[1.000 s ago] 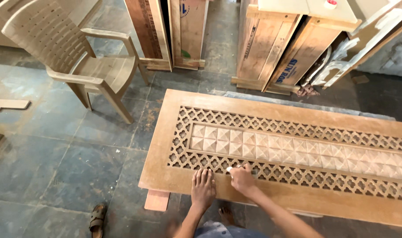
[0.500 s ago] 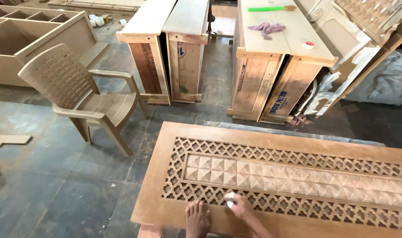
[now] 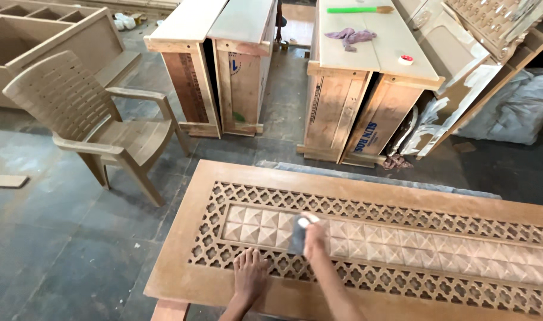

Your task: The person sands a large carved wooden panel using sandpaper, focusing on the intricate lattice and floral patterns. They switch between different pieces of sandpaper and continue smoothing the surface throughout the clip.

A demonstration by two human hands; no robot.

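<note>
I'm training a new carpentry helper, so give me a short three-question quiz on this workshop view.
1. True or false: the left hand lies flat on the carved wooden panel.
2. What does the right hand press on the panel's raised pyramid pattern? A) a hammer B) a small grey sanding piece C) a paintbrush
3. Which piece of furniture stands on the floor to the left of the panel?

Key: 1 true; 2 B; 3 the plastic chair.
</note>
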